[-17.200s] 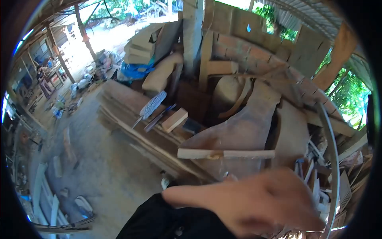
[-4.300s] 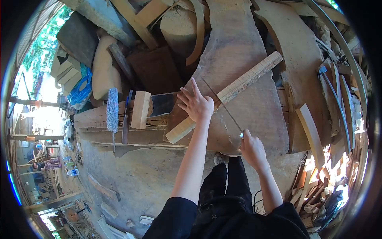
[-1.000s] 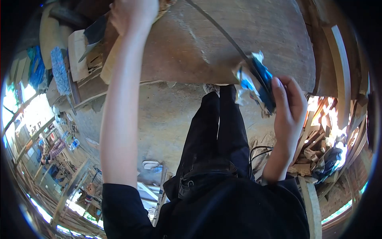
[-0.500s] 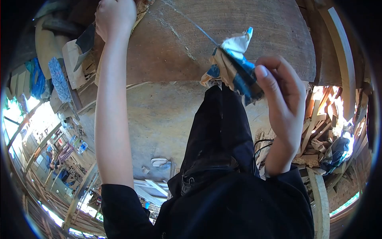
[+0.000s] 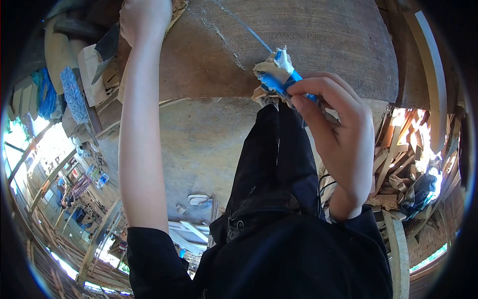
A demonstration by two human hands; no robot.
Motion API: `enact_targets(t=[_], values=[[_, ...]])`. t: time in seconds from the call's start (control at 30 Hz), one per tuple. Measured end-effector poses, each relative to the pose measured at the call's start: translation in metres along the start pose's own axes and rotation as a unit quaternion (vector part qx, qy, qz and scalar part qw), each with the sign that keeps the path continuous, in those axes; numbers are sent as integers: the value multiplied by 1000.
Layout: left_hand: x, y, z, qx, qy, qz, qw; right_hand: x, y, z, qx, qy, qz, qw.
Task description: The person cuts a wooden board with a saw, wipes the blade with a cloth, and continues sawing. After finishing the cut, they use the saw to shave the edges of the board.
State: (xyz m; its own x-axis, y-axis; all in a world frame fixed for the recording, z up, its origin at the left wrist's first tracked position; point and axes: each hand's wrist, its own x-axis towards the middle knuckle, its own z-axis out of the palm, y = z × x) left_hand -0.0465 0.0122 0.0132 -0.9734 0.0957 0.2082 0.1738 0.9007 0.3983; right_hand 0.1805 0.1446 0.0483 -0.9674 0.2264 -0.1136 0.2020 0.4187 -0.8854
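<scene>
My right hand (image 5: 338, 112) pinches a crumpled, ragged scrap (image 5: 281, 74), blue with tan and white parts, between thumb and fingertips. The scrap overlaps the near edge of a large brown wooden board (image 5: 318, 40). From it a thin blue line (image 5: 249, 32) runs up and left across the board. At the top of the view my left hand (image 5: 144, 20) is closed, knuckles up, beside a rough-edged strip of wood (image 5: 177, 15). Its fingertips are hidden, and I cannot tell what they hold.
Wood offcuts (image 5: 398, 174) are heaped at the right, near a curved plank (image 5: 430, 74). To the left lie a wood block (image 5: 92, 70), a fuzzy blue-grey piece (image 5: 74, 94) and blue plastic (image 5: 47, 97). Concrete floor (image 5: 184, 134) shows below the board.
My right hand has moved left and turned, its fingers now further over the scrap. The scrap is more bunched up and its upright flap has folded down. My left hand stays nearly in place.
</scene>
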Motion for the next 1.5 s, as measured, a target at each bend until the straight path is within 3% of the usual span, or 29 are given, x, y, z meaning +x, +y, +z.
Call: enact_targets(t=[0.27, 0.37, 0.47, 0.6, 0.63, 0.67, 0.8, 1.07, 1.13, 1.2, 1.5], values=[[5, -4, 2, 5, -9, -4, 1000, 17, -10, -3, -97, 7, 68, 993], [-2, 9, -9, -1, -39, -29, 999, 35, -6, -16, -172, -104, 28, 979], [0, -3, 1, -8, 11, 5, 1000, 49, -9, -11, -243, -155, 61, 956], [5, -11, 15, 92, 69, -35, 993, 36, -13, 9, -230, -34, 6, 973], [3, -10, 10, 91, 54, -36, 994, 34, -15, 12, -167, -56, 70, 982], [3, -9, 7, 88, 41, -36, 995, 34, -15, 16, -160, -46, 60, 984], [2, -12, 18, 107, 124, -37, 986, 39, -20, 28, -116, -28, 48, 992], [-4, -11, 12, 25, 30, -110, 993, 28, -19, 39, -241, 0, 90, 966], [-4, -9, 6, -12, 26, -121, 992, 5, -4, 43, -339, 12, 25, 940], [-3, -6, -1, -29, 11, -123, 992, 11, -28, 37, -330, -24, 94, 939], [1, -9, -10, 20, -26, -87, 996, 25, -18, 22, -266, -27, 43, 963]])
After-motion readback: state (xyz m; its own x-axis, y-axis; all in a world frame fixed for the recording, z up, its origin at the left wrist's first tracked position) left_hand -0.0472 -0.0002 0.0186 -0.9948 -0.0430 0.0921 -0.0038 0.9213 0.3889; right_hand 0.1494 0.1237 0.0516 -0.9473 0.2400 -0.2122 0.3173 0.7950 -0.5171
